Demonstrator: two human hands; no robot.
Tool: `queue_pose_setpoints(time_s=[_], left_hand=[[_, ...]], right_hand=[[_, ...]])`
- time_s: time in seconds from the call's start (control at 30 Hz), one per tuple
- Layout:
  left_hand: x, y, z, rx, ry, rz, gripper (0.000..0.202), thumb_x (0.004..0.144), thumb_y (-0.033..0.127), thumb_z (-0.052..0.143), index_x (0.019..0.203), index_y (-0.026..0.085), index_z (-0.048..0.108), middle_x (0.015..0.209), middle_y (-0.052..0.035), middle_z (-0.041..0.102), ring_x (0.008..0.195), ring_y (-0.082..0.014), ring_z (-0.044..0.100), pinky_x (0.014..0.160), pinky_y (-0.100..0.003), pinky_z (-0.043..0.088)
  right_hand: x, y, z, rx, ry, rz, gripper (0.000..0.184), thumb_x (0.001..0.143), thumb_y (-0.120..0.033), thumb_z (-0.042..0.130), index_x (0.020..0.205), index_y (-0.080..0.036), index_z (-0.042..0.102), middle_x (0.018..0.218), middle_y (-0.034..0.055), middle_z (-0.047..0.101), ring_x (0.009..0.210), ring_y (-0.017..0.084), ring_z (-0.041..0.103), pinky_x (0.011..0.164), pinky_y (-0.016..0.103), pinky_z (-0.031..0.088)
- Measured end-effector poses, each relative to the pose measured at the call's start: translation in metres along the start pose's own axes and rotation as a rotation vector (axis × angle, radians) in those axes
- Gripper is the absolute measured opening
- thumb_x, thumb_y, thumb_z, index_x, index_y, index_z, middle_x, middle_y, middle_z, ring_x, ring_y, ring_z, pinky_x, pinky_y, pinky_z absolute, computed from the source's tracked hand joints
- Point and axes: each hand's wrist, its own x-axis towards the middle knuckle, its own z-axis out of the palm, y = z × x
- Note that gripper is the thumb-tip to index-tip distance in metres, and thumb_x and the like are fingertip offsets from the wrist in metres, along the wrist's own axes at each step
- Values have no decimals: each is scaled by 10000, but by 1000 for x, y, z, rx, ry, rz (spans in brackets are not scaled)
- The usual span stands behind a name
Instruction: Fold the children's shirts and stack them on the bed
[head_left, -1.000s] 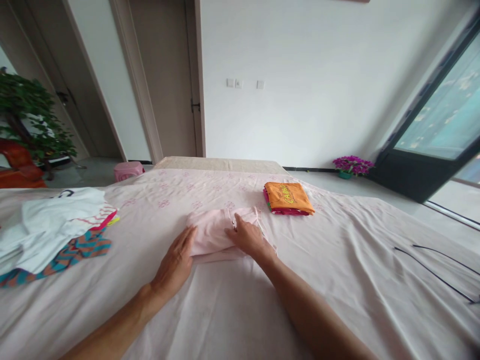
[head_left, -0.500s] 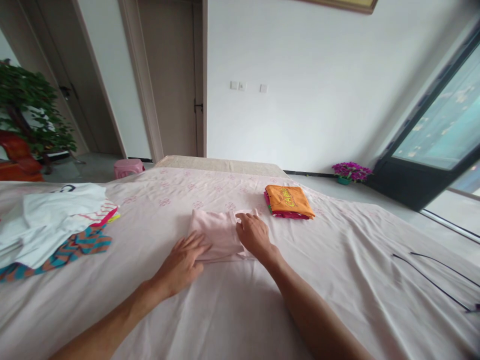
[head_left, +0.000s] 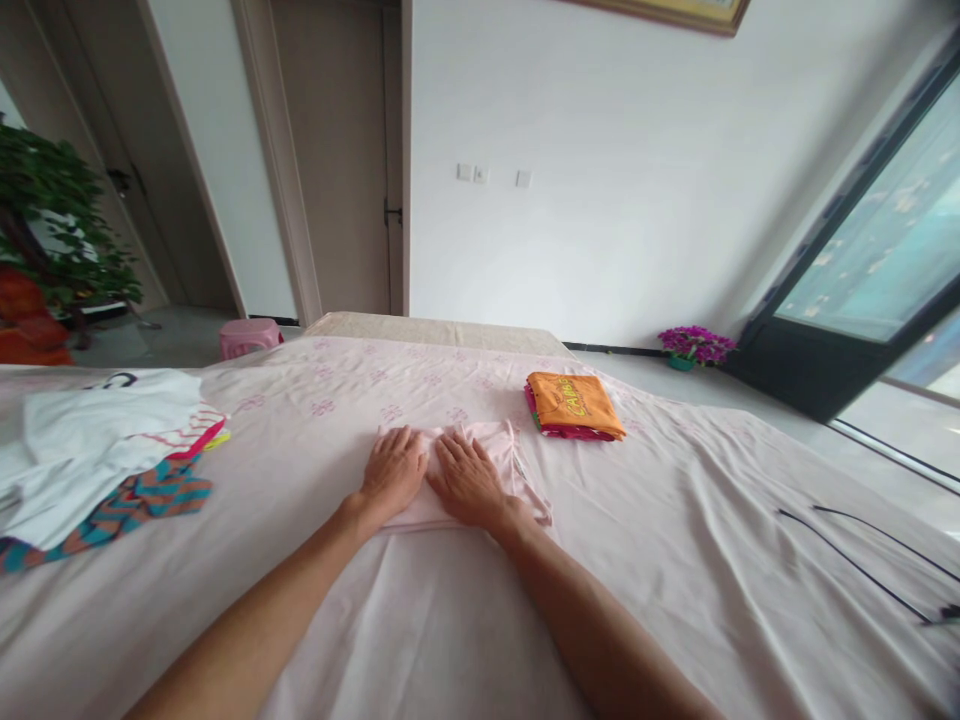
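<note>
A pale pink garment [head_left: 499, 437], partly folded, lies on the bed sheet [head_left: 435, 620] in front of me; its exact kind is hard to make out. My left hand [head_left: 395, 472] rests flat on its left part, fingers pointing away from me. Close beside it, my right hand [head_left: 471, 480] lies flat on the middle of the cloth with its fingers slightly spread. To the right the garment's edge is loose and wrinkled. Beyond my right hand sits a folded stack of clothes with an orange printed garment [head_left: 574, 405] on top.
A loose pile at the left holds a white shirt [head_left: 112, 430] and a blue-and-brown striped cloth [head_left: 161, 492]. Black-armed glasses [head_left: 862, 570] lie at the right edge. A pink stool [head_left: 250, 337] and purple flowers [head_left: 697, 343] stand beyond the bed.
Both hands have come together on the pink garment and now press flat. The right hand has moved left, off the garment's right part, which now spreads further right.
</note>
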Motion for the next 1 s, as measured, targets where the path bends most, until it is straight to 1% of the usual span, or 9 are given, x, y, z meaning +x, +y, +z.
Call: queue_pose_setpoints(time_s=[0.1, 0.23, 0.37, 0.5, 0.67, 0.77, 0.83, 0.93, 1.0], left_hand=[[-4, -8, 9, 80, -30, -72, 465, 962, 402, 385, 1331, 184, 565, 1431, -158, 524, 1327, -322, 450, 1092, -526, 339], [-7, -18, 12, 74, -60, -142, 556, 953, 508, 370, 1383, 190, 523, 1486, -168, 459, 1373, -364, 380, 1076, -556, 327], [-8, -24, 13, 95, -67, -197, 569, 961, 498, 339, 1391, 169, 513, 1496, -186, 439, 1346, -385, 409, 1069, -561, 323], [-11, -26, 12, 126, -68, -192, 567, 971, 472, 316, 1386, 138, 511, 1485, -200, 445, 1332, -369, 432, 1071, -524, 335], [-23, -28, 7, 141, -83, -163, 563, 975, 457, 314, 1406, 135, 481, 1495, -201, 431, 1344, -328, 432, 1083, -478, 332], [-35, -30, 4, 148, -94, -190, 601, 967, 470, 326, 1462, 138, 401, 1502, -199, 424, 1362, -322, 416, 1094, -477, 318], [-42, -32, 4, 148, -94, -218, 629, 964, 463, 332, 1494, 125, 339, 1495, -209, 431, 1369, -320, 410, 1101, -487, 304], [-48, -35, 6, 139, -76, -256, 665, 959, 462, 336, 1514, 101, 280, 1476, -231, 447, 1374, -324, 406, 1102, -510, 295], [-50, -37, 6, 127, -58, -265, 686, 956, 471, 332, 1517, 84, 257, 1464, -238, 459, 1362, -329, 422, 1093, -512, 311]], right_hand=[[-1, 8, 3, -2, -28, 40, 631, 975, -509, 394, 1472, -120, 399, 1544, 137, 364, 1449, 275, 269, 1184, 477, 168], [-3, 12, -2, 11, -77, 82, 705, 947, -563, 419, 1500, -131, 349, 1565, 148, 317, 1450, 294, 258, 1173, 501, 172], [-7, 15, -3, 15, -99, 131, 710, 942, -581, 423, 1497, -144, 357, 1578, 155, 282, 1453, 302, 249, 1170, 512, 156], [-10, 18, 3, 34, -76, 157, 649, 961, -565, 404, 1487, -186, 378, 1578, 127, 297, 1453, 285, 253, 1176, 506, 139], [-10, 32, 8, 89, -112, 105, 635, 975, -545, 399, 1501, -192, 350, 1591, 120, 266, 1470, 276, 212, 1182, 527, 130], [-9, 46, -2, 190, -172, 2, 535, 1014, -423, 346, 1490, -180, 370, 1574, 124, 307, 1474, 248, 211, 1185, 515, 159], [-9, 58, -14, 334, -187, -20, 465, 1017, -365, 339, 1433, -197, 462, 1515, 113, 418, 1436, 235, 310, 1176, 484, 222], [-12, 75, -36, 512, -144, 50, 444, 1019, -402, 322, 1320, -203, 581, 1392, 91, 564, 1320, 236, 480, 1131, 431, 333], [-16, 84, -48, 537, -104, 111, 485, 1016, -453, 309, 1302, -185, 595, 1360, 98, 589, 1290, 249, 510, 1107, 418, 364]])
